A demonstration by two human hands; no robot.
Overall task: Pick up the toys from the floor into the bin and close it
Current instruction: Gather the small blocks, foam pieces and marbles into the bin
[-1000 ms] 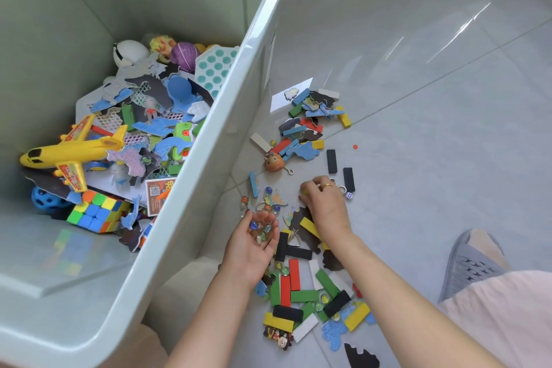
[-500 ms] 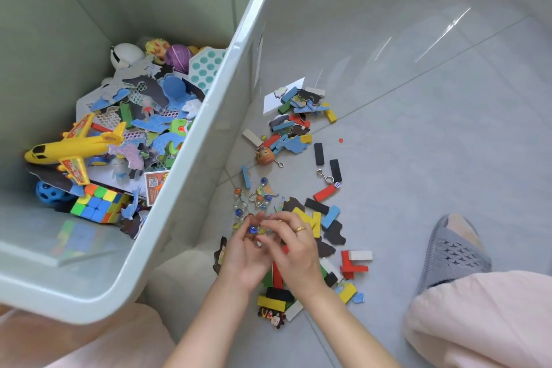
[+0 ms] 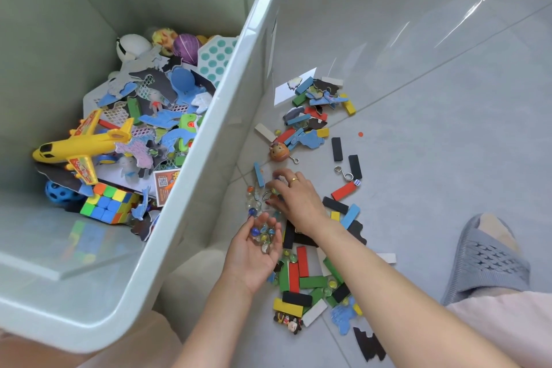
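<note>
Fingertips (image 3: 276,181) of my right hand (image 3: 294,199) are curled down onto the loose marbles (image 3: 252,203) on the floor (image 3: 448,116), at about 10 o'clock of the block pile; whether they already pinch one I cannot tell, as the tips are blurred. Half a second ago this hand was at my left palm, delivering; it has since gone back out to the scatter beside the bin wall. My left hand (image 3: 254,251) lies palm up, fingers cupped loosely round a small heap of marbles, just at 6 o'clock of the right hand.

Bin (image 3: 191,158) stands open at 9 o'clock, already holding a yellow plane (image 3: 80,143), a puzzle cube (image 3: 107,203), balls and foam pieces. No lid is in view.

Remaining on the floor: coloured blocks (image 3: 301,272) at 6 o'clock, foam shapes and blocks (image 3: 313,107) at 12 o'clock, a small round figure (image 3: 279,152), a metal ring puzzle (image 3: 342,173) and a die (image 3: 357,183) at 2 o'clock.

Assessment: the task is well short of done. Marbles are being collected singly, and the cupped hand is filling; I judge it needs emptying into the bin soon, or marbles may roll off.
</note>
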